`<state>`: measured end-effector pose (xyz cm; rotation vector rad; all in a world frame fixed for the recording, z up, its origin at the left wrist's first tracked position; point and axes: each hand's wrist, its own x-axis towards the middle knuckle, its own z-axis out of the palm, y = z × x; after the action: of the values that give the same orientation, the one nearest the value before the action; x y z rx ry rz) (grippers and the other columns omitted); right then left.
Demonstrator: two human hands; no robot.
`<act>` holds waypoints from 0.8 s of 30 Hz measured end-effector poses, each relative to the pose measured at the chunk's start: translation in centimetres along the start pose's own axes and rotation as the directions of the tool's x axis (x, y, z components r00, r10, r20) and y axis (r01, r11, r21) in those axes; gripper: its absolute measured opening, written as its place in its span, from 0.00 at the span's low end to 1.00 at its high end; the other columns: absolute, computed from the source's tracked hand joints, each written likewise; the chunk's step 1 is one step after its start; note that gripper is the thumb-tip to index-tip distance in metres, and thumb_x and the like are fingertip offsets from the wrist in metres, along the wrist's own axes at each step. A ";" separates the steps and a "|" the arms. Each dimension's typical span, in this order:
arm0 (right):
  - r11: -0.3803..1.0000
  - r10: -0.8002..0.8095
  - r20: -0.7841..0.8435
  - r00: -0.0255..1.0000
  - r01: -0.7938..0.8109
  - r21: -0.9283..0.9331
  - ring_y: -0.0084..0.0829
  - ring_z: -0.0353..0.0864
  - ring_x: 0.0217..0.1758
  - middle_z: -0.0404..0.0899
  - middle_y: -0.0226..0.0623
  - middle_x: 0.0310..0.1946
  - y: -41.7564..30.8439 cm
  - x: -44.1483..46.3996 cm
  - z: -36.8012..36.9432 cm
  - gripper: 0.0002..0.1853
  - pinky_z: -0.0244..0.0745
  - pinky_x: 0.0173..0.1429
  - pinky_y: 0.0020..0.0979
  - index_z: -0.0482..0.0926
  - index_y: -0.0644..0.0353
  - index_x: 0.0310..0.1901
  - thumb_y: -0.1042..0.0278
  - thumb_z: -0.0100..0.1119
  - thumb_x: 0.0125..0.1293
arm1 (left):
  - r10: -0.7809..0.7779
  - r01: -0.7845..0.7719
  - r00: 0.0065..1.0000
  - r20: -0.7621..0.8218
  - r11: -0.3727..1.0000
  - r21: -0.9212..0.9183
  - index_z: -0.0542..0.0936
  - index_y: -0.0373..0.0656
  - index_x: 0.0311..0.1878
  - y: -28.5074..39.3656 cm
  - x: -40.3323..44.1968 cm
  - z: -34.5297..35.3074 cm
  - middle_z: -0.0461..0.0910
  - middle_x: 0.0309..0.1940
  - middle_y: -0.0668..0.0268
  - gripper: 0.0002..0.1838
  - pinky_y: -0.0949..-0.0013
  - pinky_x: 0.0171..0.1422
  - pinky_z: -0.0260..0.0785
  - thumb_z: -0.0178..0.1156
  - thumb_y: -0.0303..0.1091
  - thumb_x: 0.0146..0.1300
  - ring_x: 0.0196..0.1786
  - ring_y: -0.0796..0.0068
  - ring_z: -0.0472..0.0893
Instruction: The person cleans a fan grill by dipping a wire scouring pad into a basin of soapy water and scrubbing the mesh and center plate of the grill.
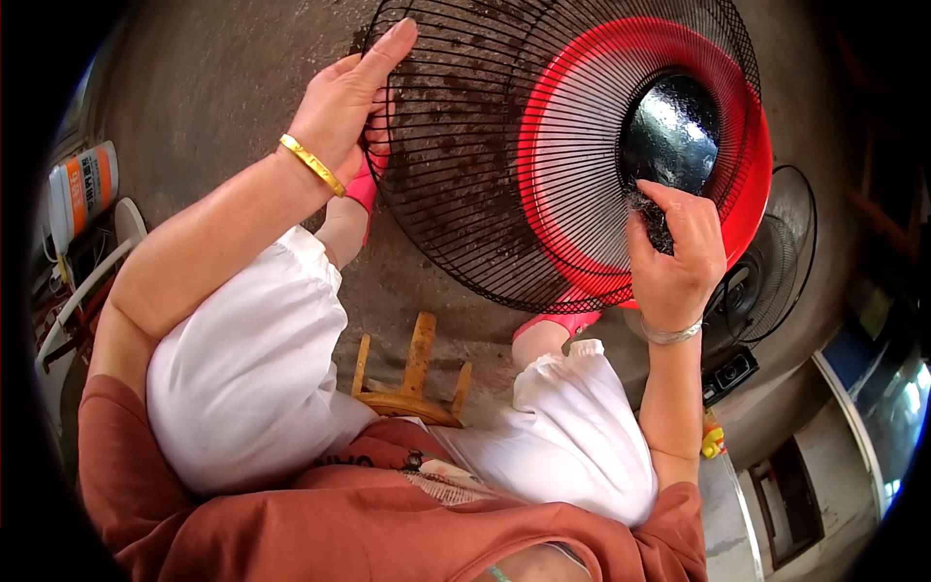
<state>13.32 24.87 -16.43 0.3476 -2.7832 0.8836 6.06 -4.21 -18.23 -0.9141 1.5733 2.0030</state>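
A round black wire fan grille is tilted over a red basin. My left hand grips the grille's left rim, thumb on top and fingers curled around the wires. At the grille's centre is a shiny, wet-looking black disc. My right hand is closed on a dark, glittery scrubbing pad, which touches the grille just below the disc. The basin's pale inside shows through the wires.
A wooden stool lies between my knees. Another fan rests on the floor at the right, behind the basin. At the left is a white and orange container. Wet dark spots mark the floor under the grille.
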 end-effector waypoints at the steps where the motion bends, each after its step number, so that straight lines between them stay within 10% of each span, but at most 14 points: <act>1: 0.999 -0.032 0.013 0.999 0.032 -0.042 0.36 0.79 0.35 0.82 0.35 0.31 -0.1 0.2 -0.1 0.18 0.75 0.41 0.32 0.83 0.60 0.36 0.84 0.67 0.39 | -0.011 0.011 1.000 0.010 1.000 0.013 0.70 0.53 0.28 0.0 0.0 -0.1 0.62 0.16 0.83 0.20 0.82 0.17 0.57 0.67 0.53 0.61 0.15 0.91 0.58; 9: 0.977 -0.170 0.023 0.985 0.171 -0.123 0.34 0.78 0.33 0.79 0.33 0.29 0.0 1.3 0.4 0.17 0.74 0.38 0.32 0.81 0.59 0.32 0.83 0.66 0.36 | 0.039 -0.036 0.993 -0.110 0.999 0.033 0.73 0.51 0.30 0.1 -0.6 0.7 0.67 0.17 0.81 0.18 0.81 0.20 0.71 0.67 0.53 0.61 0.16 0.91 0.70; 21: 0.936 -0.290 -0.057 0.955 0.271 -0.226 0.35 0.77 0.32 0.79 0.31 0.28 0.1 7.2 0.8 0.13 0.74 0.37 0.33 0.81 0.54 0.33 0.77 0.68 0.42 | 0.048 -0.047 0.997 0.059 0.999 -0.014 0.75 0.49 0.31 0.4 -0.8 -0.3 0.68 0.18 0.80 0.17 0.83 0.16 0.61 0.67 0.50 0.62 0.16 0.91 0.70; 24: 0.951 -0.252 -0.020 0.968 0.244 -0.189 0.34 0.78 0.32 0.79 0.32 0.28 -0.3 5.7 1.0 0.13 0.75 0.37 0.32 0.81 0.54 0.33 0.77 0.68 0.42 | -0.026 0.016 0.991 -0.134 0.997 -0.072 0.76 0.48 0.34 1.7 -1.8 2.6 0.72 0.19 0.79 0.16 0.83 0.16 0.61 0.67 0.49 0.63 0.15 0.91 0.69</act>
<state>7.84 23.11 -15.61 0.6216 -2.6757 0.5626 5.49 -2.01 -15.38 -1.1093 1.5646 2.0310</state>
